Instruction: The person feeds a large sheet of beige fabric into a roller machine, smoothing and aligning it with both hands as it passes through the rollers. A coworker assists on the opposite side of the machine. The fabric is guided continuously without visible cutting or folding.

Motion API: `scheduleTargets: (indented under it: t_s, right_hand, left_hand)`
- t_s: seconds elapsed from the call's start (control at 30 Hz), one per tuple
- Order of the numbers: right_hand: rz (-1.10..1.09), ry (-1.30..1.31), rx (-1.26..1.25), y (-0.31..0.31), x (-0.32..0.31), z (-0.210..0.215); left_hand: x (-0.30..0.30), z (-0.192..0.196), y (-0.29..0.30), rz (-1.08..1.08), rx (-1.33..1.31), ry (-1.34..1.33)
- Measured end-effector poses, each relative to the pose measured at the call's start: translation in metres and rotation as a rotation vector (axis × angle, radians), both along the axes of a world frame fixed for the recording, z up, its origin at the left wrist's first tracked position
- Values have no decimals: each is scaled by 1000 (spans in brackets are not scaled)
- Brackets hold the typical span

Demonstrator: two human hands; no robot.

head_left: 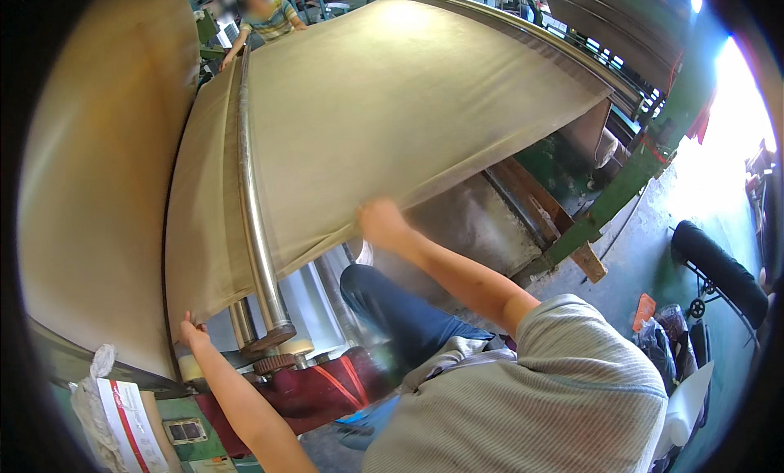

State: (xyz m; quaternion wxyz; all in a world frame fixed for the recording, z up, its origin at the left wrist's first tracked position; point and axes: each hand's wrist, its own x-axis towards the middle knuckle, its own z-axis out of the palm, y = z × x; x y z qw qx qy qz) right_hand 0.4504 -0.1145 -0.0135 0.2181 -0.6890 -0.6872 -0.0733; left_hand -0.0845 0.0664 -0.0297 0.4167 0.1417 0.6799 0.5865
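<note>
A wide sheet of tan fabric (pixel 392 106) stretches across the machine, passing under a shiny metal roller bar (pixel 251 179). At its lower left corner, my left hand (pixel 193 333) pinches the edge of the sheet, close beside the big drum. My right hand (pixel 382 222) is at the sheet's near edge, to the right of the bar. Motion smears its fingers, so their grip is unclear. Across the machine, a person in a striped shirt (pixel 273 24) reaches an arm toward the far side of the sheet.
A large smooth drum (pixel 106 171) rises on the left. Below the bar's near end sit a toothed gear (pixel 273 364) and a dark red cloth (pixel 314 391). A green frame beam (pixel 629 179) slants at right. A black roll on a wheeled cart (pixel 719 273) stands on the floor beyond.
</note>
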Motion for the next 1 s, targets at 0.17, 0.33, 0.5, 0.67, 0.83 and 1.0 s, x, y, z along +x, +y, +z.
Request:
scheduleTargets:
  t_s: [0.17,0.33,0.5,0.67,0.83,1.0]
  right_hand:
    - [120,-17,73,8,-34,-10]
    - [157,23,103,15,-61,-16]
    - [247,6,77,15,-104,-11]
    - [289,47,64,19,-127,-11]
    - [394,95,146,30,-146,-10]
    - [479,98,163,25,-103,-1]
  left_hand:
    - [-7,0,-1,-131,14,-124]
    - [10,0,4,-359,118,-203]
    - [-25,-10,14,0,156,-114]
    - [-10,-1,5,174,175,-61]
    - [10,6,0,-314,3,-97]
    - [-12,-4,2,-349,87,-185]
